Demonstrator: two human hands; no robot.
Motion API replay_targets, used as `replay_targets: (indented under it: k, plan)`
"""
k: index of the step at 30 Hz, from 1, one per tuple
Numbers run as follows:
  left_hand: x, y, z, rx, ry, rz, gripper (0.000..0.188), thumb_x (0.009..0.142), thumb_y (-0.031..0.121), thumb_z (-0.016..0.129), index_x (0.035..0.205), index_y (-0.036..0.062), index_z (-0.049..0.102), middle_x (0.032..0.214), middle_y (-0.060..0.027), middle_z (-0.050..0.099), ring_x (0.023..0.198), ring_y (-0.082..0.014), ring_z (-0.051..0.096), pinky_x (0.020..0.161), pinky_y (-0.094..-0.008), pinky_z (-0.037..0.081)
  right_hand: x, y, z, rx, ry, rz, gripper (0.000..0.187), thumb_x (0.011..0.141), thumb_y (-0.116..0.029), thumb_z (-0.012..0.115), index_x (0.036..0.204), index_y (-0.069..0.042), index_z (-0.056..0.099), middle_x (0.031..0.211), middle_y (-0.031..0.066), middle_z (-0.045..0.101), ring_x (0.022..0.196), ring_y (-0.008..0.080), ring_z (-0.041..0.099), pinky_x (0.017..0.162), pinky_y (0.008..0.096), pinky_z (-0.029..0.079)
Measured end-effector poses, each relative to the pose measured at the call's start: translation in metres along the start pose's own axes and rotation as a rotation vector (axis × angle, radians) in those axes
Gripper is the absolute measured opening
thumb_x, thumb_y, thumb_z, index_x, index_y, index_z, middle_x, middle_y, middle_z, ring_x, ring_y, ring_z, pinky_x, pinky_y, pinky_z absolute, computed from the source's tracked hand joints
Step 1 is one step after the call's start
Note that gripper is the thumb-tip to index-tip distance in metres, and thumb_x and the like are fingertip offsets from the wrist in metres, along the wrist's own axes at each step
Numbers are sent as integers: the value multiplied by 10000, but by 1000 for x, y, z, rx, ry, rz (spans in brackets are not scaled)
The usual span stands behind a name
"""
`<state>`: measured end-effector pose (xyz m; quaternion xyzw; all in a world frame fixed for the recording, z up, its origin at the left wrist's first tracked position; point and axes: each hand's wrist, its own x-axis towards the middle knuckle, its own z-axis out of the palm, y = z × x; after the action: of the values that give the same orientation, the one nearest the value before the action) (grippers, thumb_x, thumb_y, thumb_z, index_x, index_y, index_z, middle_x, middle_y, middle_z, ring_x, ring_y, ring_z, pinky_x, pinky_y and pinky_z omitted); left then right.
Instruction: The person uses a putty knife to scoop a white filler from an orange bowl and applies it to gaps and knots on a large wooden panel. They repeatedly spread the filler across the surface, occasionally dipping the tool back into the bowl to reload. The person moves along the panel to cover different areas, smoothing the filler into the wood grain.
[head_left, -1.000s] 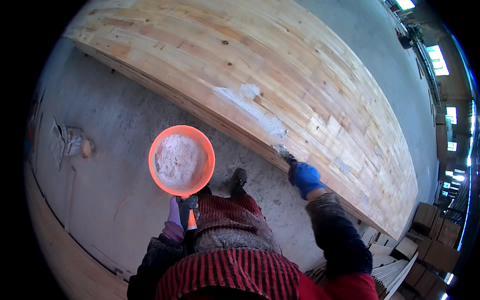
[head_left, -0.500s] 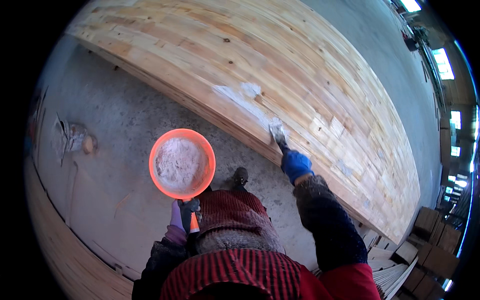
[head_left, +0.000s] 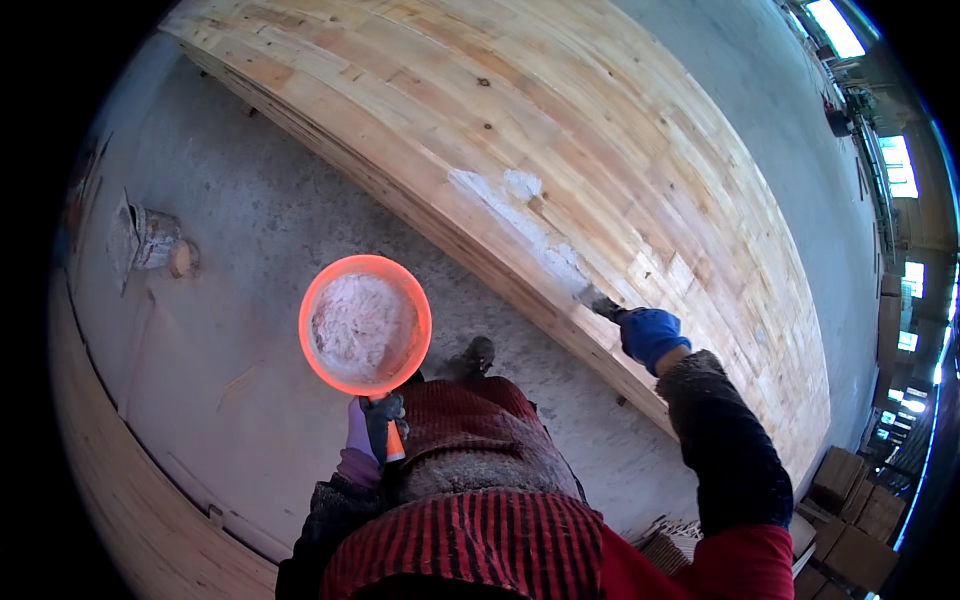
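My left hand, in a dark glove, is wrapped round the handle of an orange dipper. Whitish-pink putty lies inside the dipper. My right hand, in a blue glove, grips a putty knife, its blade down on the big wooden panel close to the near edge. A white smear of putty runs along the boards up to the blade, with a smaller patch beside it. The blade's tip is partly blurred.
The panel lies on top of a stack. On the concrete floor at left sits a dirty bucket on its side. Another wooden stack borders the lower left. Brown boxes or blocks are piled at lower right.
My right hand has drawn the putty knife right and nearer along the panel, and the white smear reaches farther that way. My left hand still holds the dipper in about the same place.
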<state>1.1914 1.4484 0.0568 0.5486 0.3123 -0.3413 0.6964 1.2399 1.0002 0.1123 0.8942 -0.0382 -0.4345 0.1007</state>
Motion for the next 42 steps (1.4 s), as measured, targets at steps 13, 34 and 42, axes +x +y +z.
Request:
replay_targets:
  k: [13,34,42]
  plan:
    - [20,-23,-6,-50,4,3,180,821,156,662,936,50,571,710,-37,555,506,-161,546,459,-303,467,-33,40,25,17,-154,128,324,870,-192,536,1164,-193,675,972,123,712,915,300,697,754,469,542]
    - [6,17,13,98,-108,36,118,826,117,606,879,20,565,714,-45,538,535,-167,553,492,-299,467,-60,-27,45,383,93,145,340,856,-181,550,1181,-113,619,917,163,707,841,347,693,718,465,545]
    - [0,22,14,80,-132,-28,139,807,105,625,918,46,566,713,-32,537,535,-164,553,470,-306,467,-45,-21,68,399,72,253,271,851,-205,562,1089,-160,684,917,161,711,858,319,699,747,446,535]
